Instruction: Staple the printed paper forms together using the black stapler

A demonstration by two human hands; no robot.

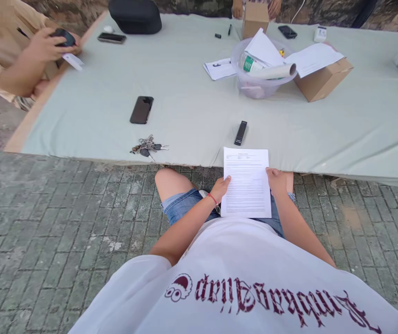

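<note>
A white printed sheet of paper (246, 185), possibly a stack, is held over my lap, its top edge overlapping the near edge of the table (188, 93). My left hand (221, 189), with a red band at the wrist, pinches its left edge. On the opposite edge, my right hand (276, 181) grips with the thumb on top; the fingers of both hands are mostly hidden. Just beyond the sheet lies a small black stick-shaped device (240, 133) with a label at its near end.
Keys (149, 147) and a black phone (141, 110) lie to the left. A plastic basin (258, 88) with papers and a roll stands beyond, beside a cardboard box (324, 81). A black case (135, 16) is at the far left. Another person's hands (51, 44) hold a dark object.
</note>
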